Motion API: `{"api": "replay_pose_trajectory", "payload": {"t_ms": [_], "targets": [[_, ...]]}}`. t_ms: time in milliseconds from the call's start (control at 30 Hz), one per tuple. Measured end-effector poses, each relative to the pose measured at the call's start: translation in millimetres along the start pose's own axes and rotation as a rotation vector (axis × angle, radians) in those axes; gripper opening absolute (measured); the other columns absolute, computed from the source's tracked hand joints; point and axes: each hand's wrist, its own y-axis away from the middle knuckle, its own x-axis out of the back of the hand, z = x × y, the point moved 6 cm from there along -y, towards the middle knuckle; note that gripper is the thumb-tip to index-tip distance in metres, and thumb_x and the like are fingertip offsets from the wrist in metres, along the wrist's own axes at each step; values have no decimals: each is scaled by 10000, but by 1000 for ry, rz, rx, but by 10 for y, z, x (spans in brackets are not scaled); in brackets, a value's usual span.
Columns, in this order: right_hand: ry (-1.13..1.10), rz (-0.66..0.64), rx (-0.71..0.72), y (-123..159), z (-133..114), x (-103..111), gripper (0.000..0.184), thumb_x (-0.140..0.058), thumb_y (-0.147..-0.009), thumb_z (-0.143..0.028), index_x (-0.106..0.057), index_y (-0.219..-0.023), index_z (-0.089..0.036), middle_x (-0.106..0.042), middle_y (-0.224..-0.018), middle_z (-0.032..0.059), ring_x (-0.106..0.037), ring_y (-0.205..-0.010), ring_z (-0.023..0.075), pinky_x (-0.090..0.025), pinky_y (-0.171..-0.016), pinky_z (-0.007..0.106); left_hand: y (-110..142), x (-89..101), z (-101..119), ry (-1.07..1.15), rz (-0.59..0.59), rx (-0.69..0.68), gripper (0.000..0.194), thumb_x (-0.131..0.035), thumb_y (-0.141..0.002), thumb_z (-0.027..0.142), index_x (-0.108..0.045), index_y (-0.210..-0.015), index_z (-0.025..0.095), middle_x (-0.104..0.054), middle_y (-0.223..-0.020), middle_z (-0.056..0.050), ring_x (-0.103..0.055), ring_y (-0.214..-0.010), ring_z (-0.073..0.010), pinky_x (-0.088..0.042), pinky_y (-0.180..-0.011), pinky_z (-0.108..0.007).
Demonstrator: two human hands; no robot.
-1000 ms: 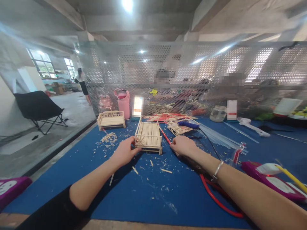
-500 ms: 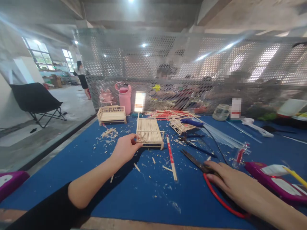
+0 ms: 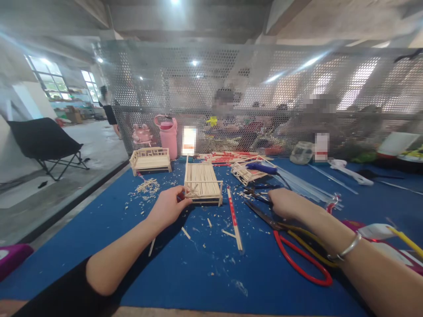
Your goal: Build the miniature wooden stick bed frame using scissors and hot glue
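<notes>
My left hand (image 3: 167,206) pinches the near left corner of a small bed-like frame (image 3: 204,179) built from thin wooden sticks, which rests on the blue tabletop. My right hand (image 3: 286,203), a silver bangle on its wrist, is closed around the handles of a small pair of pliers (image 3: 254,193); the hand covers most of those handles. Just below it lie large scissors (image 3: 276,226) with red and yellow handles, touched by neither set of fingers. Between my hands lies a bundle of sticks (image 3: 235,218) with a red wrapper.
A second stick model (image 3: 151,162) stands at the back left, near a pink bottle (image 3: 168,138). Another model (image 3: 246,172) has a blue-handled tool (image 3: 261,167) on it. Clear glue sticks (image 3: 297,180) lie to the right. A perforated metal screen (image 3: 198,97) borders the table's back; people sit behind it.
My right hand has let go of the scissors and moved forward and left onto the small pliers. My left hand stays on the stick bed. The view has shifted slightly.
</notes>
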Motion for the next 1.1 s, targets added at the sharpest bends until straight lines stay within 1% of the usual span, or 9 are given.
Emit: {"api": "replay_pose_trajectory", "payload": {"t_ms": [133,267,433,700,800,867,933,1000,1100], "targets": [[7,-109,72,-35,29,-56,226,-489,-648,1,-615,-766,-145,-672,-840,87,-611,-769,191,-342,-571,236,2,1,-14,0,-5,-2,155,-561,-757,301,-593,-841,175,-637,-749,-12,-574,-660,-158,-405,-638,-272],[-28,-143,164,-11,-14,-39,213,-497,-669,-28,-584,-806,-166,-651,-812,31,-584,-752,153,-346,-584,215,0,-15,-24,12,-8,-9,148,-558,-762,315,-581,-810,177,-635,-754,-12,-576,-664,-161,-406,-628,-274],[-30,-145,166,-84,-54,-47,52,-534,-759,-183,-579,-739,-167,-651,-783,47,-583,-725,175,-341,-568,238,3,-20,-31,20,8,-13,112,-565,-752,289,-571,-779,180,-623,-724,-1,-570,-668,-157,-408,-622,-267],[55,-87,138,75,-89,48,133,-497,-804,-195,-622,-846,-175,-673,-923,97,-612,-839,242,-324,-583,274,6,-17,-19,12,19,-42,125,-561,-754,274,-596,-833,183,-613,-711,3,-558,-673,-157,-410,-641,-264],[39,10,190,266,-364,171,158,-495,-804,-200,-635,-876,-190,-676,-978,93,-611,-881,248,-335,-610,281,3,-31,-30,38,16,-49,146,-556,-759,293,-591,-846,180,-631,-739,-5,-570,-684,-160,-415,-645,-265],[-57,51,345,414,-683,229,155,-494,-815,-206,-649,-812,-215,-691,-911,48,-614,-842,207,-345,-627,268,2,-38,-31,41,19,-53,151,-552,-760,305,-585,-838,180,-635,-746,-6,-577,-688,-161,-417,-646,-266],[-126,-22,475,529,-955,190,114,-552,-795,-259,-655,-762,-223,-696,-821,23,-616,-784,183,-343,-607,251,4,-36,-24,27,23,-56,151,-546,-760,312,-583,-822,179,-634,-748,-10,-580,-695,-165,-419,-656,-271],[-114,-84,496,563,-1082,105,79,-611,-757,-281,-655,-762,-215,-694,-796,29,-616,-767,186,-327,-580,245,9,-25,-9,21,4,-58,166,-540,-756,302,-580,-860,179,-631,-762,-12,-584,-697,-166,-422,-666,-275],[-128,-96,475,514,-1080,-18,80,-594,-774,-258,-643,-759,-196,-686,-793,42,-605,-748,175,-309,-562,239,34,41,4,6,-27,-13,330,-539,-715,226,-512,-1039,171,-618,-814,-15,-582,-690,-160,-423,-656,-271]]}}
